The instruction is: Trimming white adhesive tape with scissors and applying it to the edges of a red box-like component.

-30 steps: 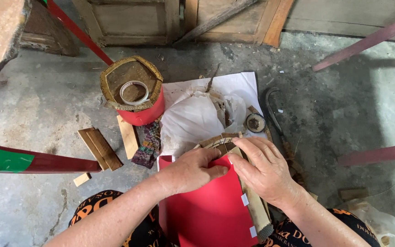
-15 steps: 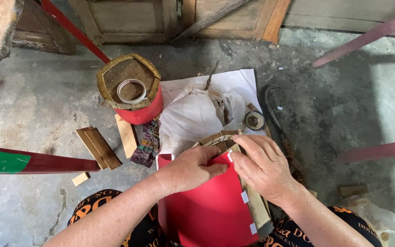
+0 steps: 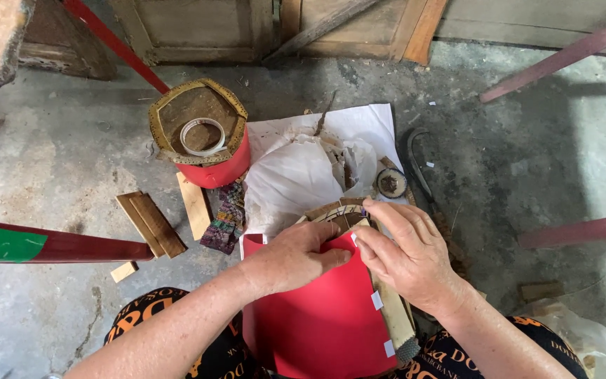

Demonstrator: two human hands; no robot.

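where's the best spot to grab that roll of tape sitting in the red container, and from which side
Probably from straight above. The tape roll lies flat on the recessed top of the red container, hole facing up, with a raised woven rim around it that blocks a sideways approach. Pinch one wall of the ring, a finger inside the hole and the thumb outside, on the near side facing both hands, and lift up.

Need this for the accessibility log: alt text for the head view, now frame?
Left hand and right hand press a red sheet around a woven bamboo frame over a concrete floor. Behind it stand a red-wrapped basket holding a tape roll, white paper and wood strips.
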